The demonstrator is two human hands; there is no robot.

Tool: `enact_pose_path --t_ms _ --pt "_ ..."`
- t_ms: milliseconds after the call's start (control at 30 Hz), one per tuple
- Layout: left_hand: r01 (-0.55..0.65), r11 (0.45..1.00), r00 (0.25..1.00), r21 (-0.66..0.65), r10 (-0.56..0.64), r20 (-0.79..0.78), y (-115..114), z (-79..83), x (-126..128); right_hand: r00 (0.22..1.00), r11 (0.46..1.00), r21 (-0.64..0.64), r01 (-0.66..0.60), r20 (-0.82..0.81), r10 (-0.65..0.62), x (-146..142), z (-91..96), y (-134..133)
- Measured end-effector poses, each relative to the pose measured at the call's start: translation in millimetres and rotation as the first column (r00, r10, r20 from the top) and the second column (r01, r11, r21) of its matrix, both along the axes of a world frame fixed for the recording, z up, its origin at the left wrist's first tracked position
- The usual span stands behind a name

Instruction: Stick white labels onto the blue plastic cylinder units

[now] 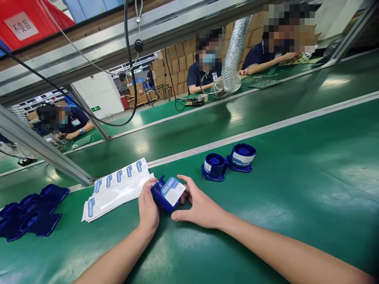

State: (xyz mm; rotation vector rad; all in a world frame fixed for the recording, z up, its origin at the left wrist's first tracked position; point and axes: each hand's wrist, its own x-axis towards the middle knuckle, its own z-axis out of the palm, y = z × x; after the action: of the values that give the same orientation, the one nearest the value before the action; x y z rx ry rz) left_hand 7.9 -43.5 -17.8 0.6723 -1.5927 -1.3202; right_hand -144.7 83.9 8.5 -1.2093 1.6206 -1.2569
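Note:
My left hand (149, 207) is wrapped around the left side of a dark blue plastic housing (158, 192), holding it tilted above the green bench. A white and blue printed label (174, 192) lies on the housing, its right edge reaching toward my right fingers. Around that edge, my right hand (199, 203) is curved with thumb and index finger wide apart; whether its curled fingers touch the label I cannot tell. Left of my hands lie sheets of the same labels (118, 193). Beyond my right hand stand two labelled blue housings, one nearer (213, 167) and one farther (241, 157).
Several blue housings (38, 223) without visible labels sit at the far left. A metal post (44, 142) rises beside the label sheets, and a black cable (133, 79) hangs overhead. Across the green conveyor (189, 122), co-workers (204, 71) sit near a flexible silver duct (233, 59).

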Motion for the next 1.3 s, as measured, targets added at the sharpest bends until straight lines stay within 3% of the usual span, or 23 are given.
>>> enact_pose_path --t_ms 133,300,433,567,833,1033,1167,1300 --pt "0.061 0.996 0.995 0.069 -0.055 -0.089 0 0.6 -3 0.997 1.0 -0.03 0.005 0.081 -0.003 3 -0.9 -1" --pt "0.201 0.98 0.979 -0.009 -0.2 0.048 -7 9.8 1 0.995 0.992 -0.11 0.058 0.085 -0.048 -18 -5.5 -3" --pt "0.334 0.942 0.921 -0.041 -0.316 0.228 -9 16.0 6 1.0 0.99 -0.138 -0.004 0.0 0.004 -41 -3.0 -5" --pt "0.372 0.918 0.873 -0.134 -0.297 0.388 -8 19.0 9 0.998 0.993 -0.105 -0.048 -0.055 0.043 -48 -1.9 -5" --pt "0.436 0.862 0.823 -0.26 -0.265 0.502 -5 21.7 13 0.986 0.991 -0.091 -0.099 -0.142 0.085 -48 -8.4 -6" --pt "0.448 0.834 0.795 -0.322 -0.207 0.571 -4 43.1 13 0.974 0.988 -0.118 -0.102 -0.213 0.075 -43 -8.6 -9" --pt "0.523 0.8 0.722 -0.294 -0.232 0.652 -8 61.4 14 0.963 0.986 -0.129 -0.11 -0.26 0.073 -38 -6.5 -10" --pt "0.565 0.767 0.706 -0.305 -0.258 0.66 -12 63.3 16 0.965 0.99 -0.104 -0.094 -0.253 0.065 -35 -5.2 -9"
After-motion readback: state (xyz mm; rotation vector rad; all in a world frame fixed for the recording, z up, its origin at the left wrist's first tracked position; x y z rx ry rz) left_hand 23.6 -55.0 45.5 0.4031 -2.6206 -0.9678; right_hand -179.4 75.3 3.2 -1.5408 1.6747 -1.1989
